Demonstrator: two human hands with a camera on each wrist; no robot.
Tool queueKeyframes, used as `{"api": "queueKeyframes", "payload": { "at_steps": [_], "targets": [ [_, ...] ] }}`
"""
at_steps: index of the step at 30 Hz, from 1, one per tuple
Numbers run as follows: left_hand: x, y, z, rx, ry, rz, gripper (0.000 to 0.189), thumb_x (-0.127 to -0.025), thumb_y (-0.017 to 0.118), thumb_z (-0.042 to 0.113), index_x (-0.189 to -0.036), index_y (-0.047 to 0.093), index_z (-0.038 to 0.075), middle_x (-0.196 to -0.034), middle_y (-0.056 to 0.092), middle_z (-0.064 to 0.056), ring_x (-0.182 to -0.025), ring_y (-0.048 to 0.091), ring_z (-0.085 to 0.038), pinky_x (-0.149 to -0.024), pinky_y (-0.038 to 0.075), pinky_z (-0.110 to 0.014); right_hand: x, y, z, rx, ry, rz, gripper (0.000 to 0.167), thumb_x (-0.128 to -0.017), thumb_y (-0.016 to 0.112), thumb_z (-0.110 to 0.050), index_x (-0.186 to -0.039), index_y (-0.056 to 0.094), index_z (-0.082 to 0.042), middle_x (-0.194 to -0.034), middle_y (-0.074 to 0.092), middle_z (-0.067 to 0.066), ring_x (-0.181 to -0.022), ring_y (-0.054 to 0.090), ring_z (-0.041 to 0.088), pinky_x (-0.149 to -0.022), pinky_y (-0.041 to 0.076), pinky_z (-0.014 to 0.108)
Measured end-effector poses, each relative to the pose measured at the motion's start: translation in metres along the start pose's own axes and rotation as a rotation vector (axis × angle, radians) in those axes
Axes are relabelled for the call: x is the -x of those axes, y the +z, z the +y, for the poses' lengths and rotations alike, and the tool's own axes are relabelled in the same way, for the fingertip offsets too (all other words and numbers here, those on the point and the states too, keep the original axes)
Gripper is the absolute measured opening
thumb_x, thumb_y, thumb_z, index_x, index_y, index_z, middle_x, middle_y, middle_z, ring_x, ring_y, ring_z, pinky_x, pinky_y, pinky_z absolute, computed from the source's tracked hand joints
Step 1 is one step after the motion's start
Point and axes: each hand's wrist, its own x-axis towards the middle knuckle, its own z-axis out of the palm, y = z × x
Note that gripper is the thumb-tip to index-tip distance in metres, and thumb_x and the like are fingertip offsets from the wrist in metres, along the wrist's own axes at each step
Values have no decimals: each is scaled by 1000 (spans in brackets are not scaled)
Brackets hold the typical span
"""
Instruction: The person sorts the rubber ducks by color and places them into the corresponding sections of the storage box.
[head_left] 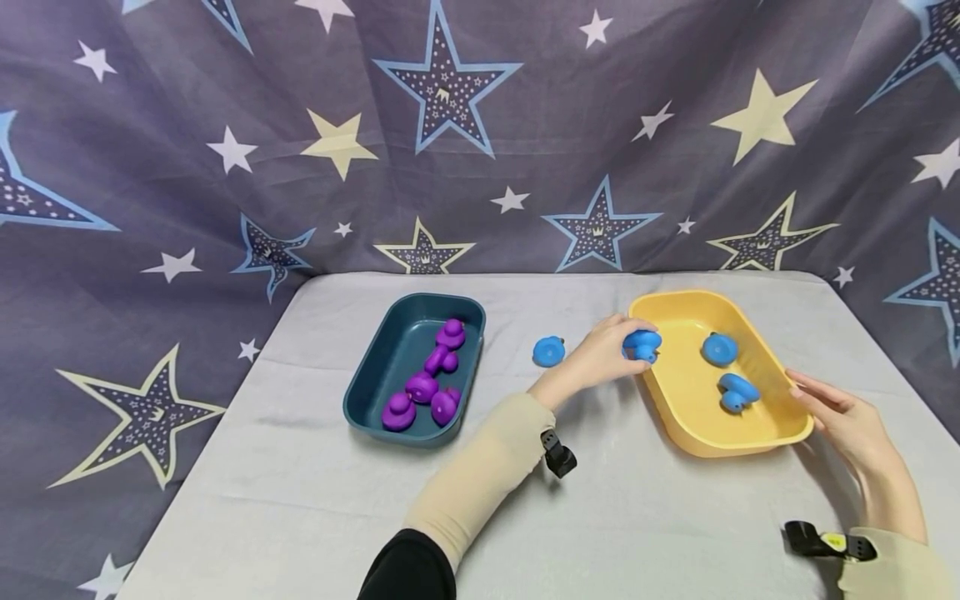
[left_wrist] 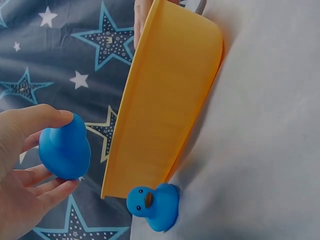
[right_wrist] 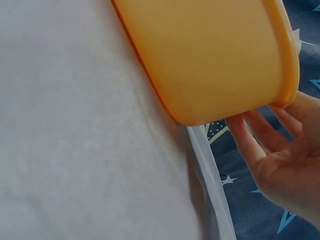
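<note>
My left hand (head_left: 600, 354) grips a blue rubber duck (head_left: 642, 343) between thumb and fingers, over the left rim of the yellow bin (head_left: 686, 437). In the left wrist view the held duck (left_wrist: 65, 150) is raised beside the bin wall, its face hidden. Two more blue ducks lie inside the bin, one (head_left: 720, 350) toward the back and one tipped over (head_left: 738, 392) nearer the front. My right hand (head_left: 851, 425) touches the bin's right side; the right wrist view shows its extended fingers (right_wrist: 247, 137) against the outer wall, just below the rim.
Another blue duck (head_left: 549, 352) sits on the white-covered table (head_left: 600, 517), left of my left hand. Farther left stands a dark teal bin (head_left: 360, 414) with several purple ducks (head_left: 422, 387) in it. A star-patterned cloth (head_left: 465, 192) hangs behind the table.
</note>
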Motion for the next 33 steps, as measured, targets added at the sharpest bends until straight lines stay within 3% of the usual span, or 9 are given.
{"api": "queueKeyframes", "payload": {
  "at_steps": [9,18,33],
  "targets": [
    [-8,6,10,-20,36,-11,49,-79,65,24,-124,50,15,-120,48,-5,-108,44,-10,-88,33,-16,1,0,0,35,-4,11,37,-87,56,-23,-124,52,-29,-89,51,-39,-81,45,-22,-63,38,4],
    [-16,17,15,-49,75,-10,48,-79,66,26,-123,51,15,-116,51,-3,-104,43,-8,-86,30,-13,0,0,-2,-38,-3,-8,33,-87,57,-19,-119,57,-29,-89,55,-35,-81,48,-20,-63,40,5],
    [-20,33,17,10,26,-15,48,-80,65,27,-125,49,20,-116,49,2,-104,42,-4,-85,32,-12,0,0,-1,-42,-5,-8,35,-86,57,-20,-120,56,-27,-91,54,-35,-81,47,-20,-64,41,5]
  ]
}}
